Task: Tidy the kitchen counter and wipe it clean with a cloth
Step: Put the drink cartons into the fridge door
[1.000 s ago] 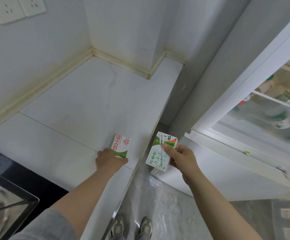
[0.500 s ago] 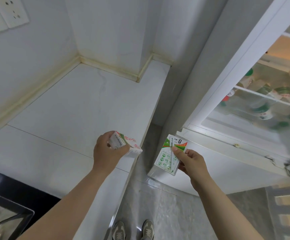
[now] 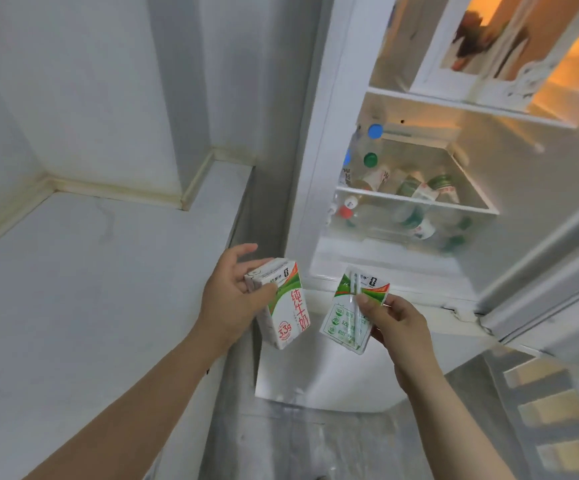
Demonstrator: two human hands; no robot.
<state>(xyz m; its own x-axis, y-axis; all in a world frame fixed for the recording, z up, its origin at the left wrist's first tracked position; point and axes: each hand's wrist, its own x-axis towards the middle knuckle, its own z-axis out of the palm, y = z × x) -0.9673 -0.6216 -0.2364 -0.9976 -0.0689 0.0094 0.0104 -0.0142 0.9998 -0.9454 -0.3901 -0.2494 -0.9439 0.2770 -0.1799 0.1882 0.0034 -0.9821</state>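
Item 1. Left carton: small milk brick, white and green with red lettering. Held in the air just past the counter edge, tilted, top end uppermost. The left hand gripped it at the top end, thumb on the near face and curled fingers behind, with one finger lifted free and pointing away.

Item 2. Right carton: same make, straw in its wrapper stuck to the front. Held in the air just beside item 1, not touching it, in front of the open fridge. The right hand clamped it from the side, thumb pressed over the straw and fingers curled round the back.

Handling, as judged: light, stiff-sided paperboard that would dent under a hard squeeze. The coated faces looked smooth, possibly slick. Best held across the two broad faces, near the middle, clear of the straw and the folded top seam.

Also present: glass shelf inside the fridge, bearing bottles lying and standing. No cloth was in view.
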